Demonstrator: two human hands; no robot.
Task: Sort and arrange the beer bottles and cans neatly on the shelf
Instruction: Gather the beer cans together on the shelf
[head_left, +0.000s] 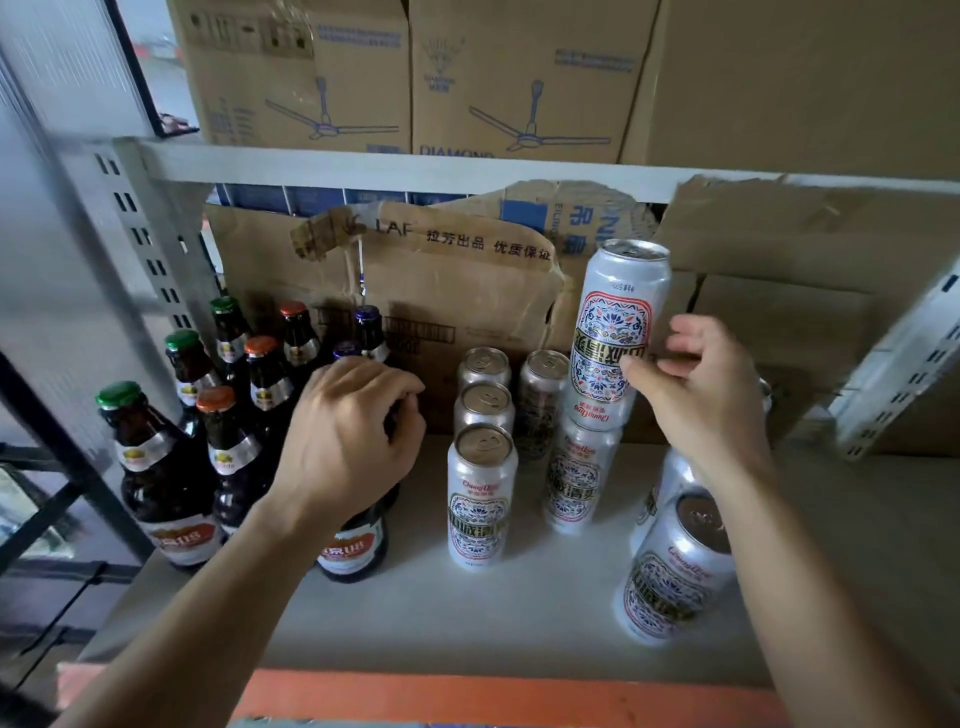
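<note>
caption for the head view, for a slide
Right hand touches a stacked can; left hand grips a bottle.
</note>
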